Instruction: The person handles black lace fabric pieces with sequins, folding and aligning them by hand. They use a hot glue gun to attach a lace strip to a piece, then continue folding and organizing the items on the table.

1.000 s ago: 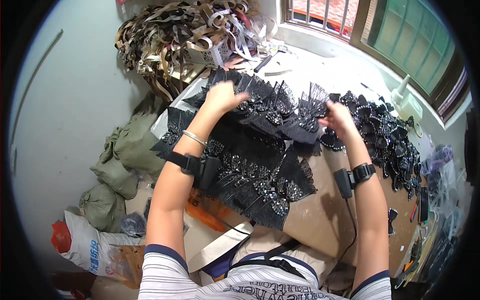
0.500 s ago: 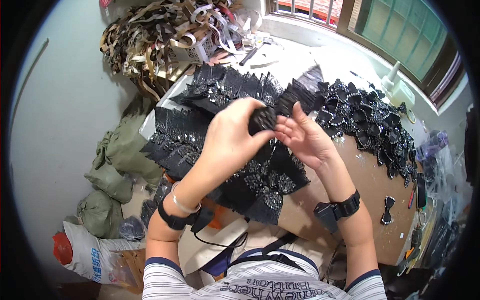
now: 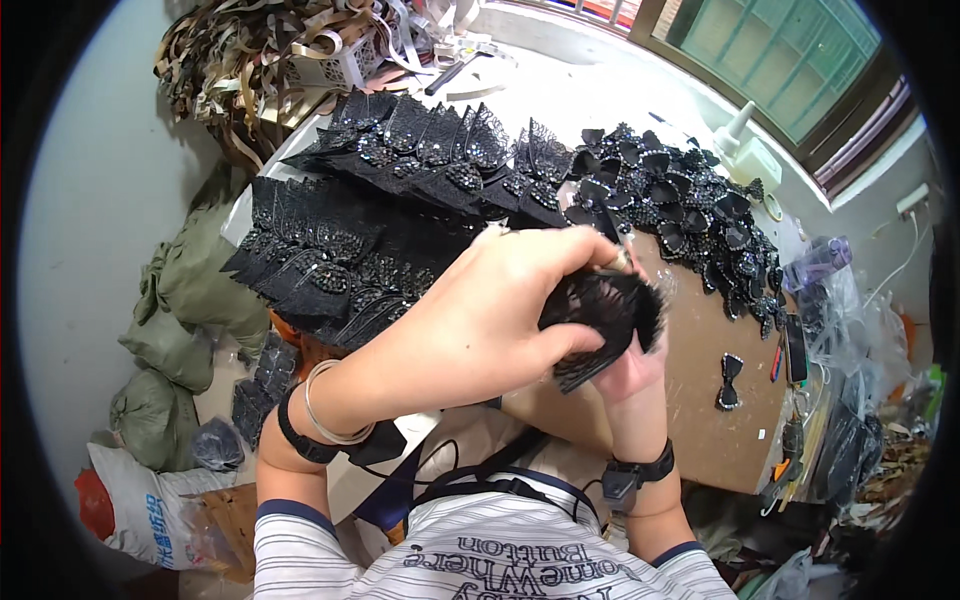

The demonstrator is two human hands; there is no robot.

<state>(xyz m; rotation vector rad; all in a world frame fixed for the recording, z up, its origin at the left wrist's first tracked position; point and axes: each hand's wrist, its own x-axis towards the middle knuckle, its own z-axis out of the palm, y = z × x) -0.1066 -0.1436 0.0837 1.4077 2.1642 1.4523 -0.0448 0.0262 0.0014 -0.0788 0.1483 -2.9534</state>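
Observation:
Over the table's front part, my left hand (image 3: 505, 305) is closed on a folded piece of black lace (image 3: 592, 305), thumb on the near side and fingers over the top. My right hand (image 3: 634, 376) is behind and below the same piece, its palm against it; most of its fingers are hidden by the lace. Left of my hands lie long strips of black lace trim (image 3: 345, 262) with glittering sequins, spread in rows. A pile of black bows (image 3: 680, 200) edged with shiny stones lies beyond my right hand.
A single bow (image 3: 731, 382) lies on the brown board (image 3: 690, 430) at right, near a phone (image 3: 795, 348). A white bottle (image 3: 748, 160) stands by the window. A basket (image 3: 335, 65) heaped with ribbons is at the far left. Green sacks (image 3: 205, 275) line the left side.
Both hands have come nearer and to the right, carrying the black lace off the trim. The left hand now covers its top, and the right hand has gone behind it. The view has shifted.

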